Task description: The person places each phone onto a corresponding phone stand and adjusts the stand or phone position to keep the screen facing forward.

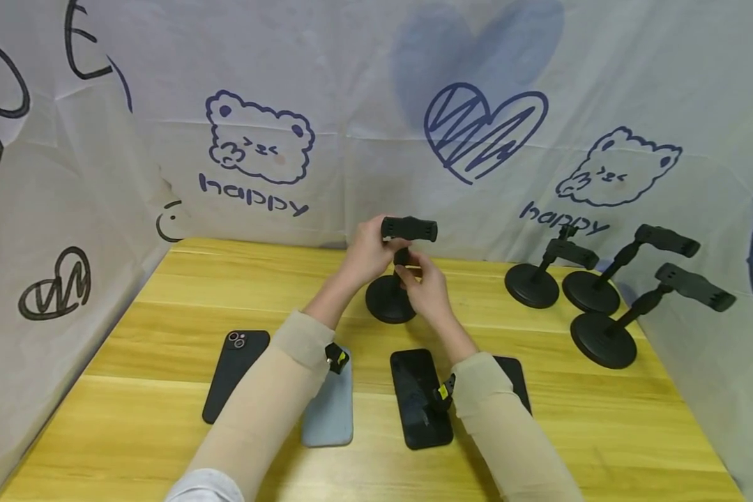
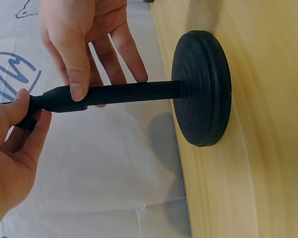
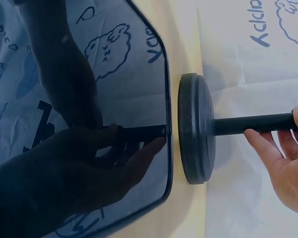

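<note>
A black phone stand with a round base [image 1: 389, 301] stands on the table, its clamp [image 1: 409, 229] at the top. My left hand [image 1: 369, 252] grips the stand at the joint just under the clamp, its thumb and fingers around it in the left wrist view. Lower down, my right hand [image 1: 428, 284] holds the stand's pole [image 2: 134, 92], thumb on the collar and fingers along the shaft. In the right wrist view the right hand's fingers [image 3: 268, 148] lie against the pole, and the base [image 3: 196, 129] shows side-on.
Nearer me lie a dark phone [image 1: 238, 369], a light blue-grey phone [image 1: 331, 411] and a black phone [image 1: 420, 401] with a glossy screen. Another black phone [image 1: 514, 376] is partly under the right sleeve. Three similar stands [image 1: 602, 339] are grouped at right. A printed cloth [image 1: 370, 160] hangs behind.
</note>
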Available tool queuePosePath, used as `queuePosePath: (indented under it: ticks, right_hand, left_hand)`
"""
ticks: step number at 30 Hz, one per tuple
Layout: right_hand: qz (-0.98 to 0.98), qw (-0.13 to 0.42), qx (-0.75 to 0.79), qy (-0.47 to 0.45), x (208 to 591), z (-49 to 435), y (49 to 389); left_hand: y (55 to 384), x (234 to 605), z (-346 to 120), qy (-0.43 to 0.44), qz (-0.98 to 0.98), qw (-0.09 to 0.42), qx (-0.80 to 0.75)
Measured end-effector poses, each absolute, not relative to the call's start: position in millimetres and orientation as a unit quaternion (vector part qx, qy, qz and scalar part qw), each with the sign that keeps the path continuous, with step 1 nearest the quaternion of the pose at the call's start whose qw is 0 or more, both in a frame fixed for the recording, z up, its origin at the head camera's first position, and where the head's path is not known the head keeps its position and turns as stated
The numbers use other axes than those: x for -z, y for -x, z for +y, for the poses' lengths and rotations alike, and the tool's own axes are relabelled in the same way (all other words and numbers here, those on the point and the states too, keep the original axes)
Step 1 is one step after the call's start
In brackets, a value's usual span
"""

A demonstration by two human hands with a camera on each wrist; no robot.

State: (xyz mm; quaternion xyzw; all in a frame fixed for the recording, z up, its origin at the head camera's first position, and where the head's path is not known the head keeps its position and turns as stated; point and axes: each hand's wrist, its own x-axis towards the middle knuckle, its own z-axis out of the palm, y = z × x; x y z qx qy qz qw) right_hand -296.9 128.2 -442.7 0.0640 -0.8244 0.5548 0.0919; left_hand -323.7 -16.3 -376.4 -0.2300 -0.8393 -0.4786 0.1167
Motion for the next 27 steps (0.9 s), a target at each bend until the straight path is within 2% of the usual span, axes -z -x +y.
queuePosePath:
  ticks: [10, 20, 27]
  right_hand:
    - [-0.839, 0.092, -0.528, -0.095, 445.4, 111.1, 303.1]
    - [-0.909, -0.001, -0.396, -0.127, 454.1, 99.1, 304.0]
    - [-0.934, -0.023, -0.301, -0.193, 464.6, 85.8, 308.0]
  left_hand:
    - [326.7, 379.9, -38.9, 0.226, -0.834, 0.134, 0.486]
    - [327.5, 380.3, -71.1, 0.204, -0.823, 0.118, 0.516]
    - [328.0, 378.0, -99.4, 0.174, -0.824, 0.097, 0.530]
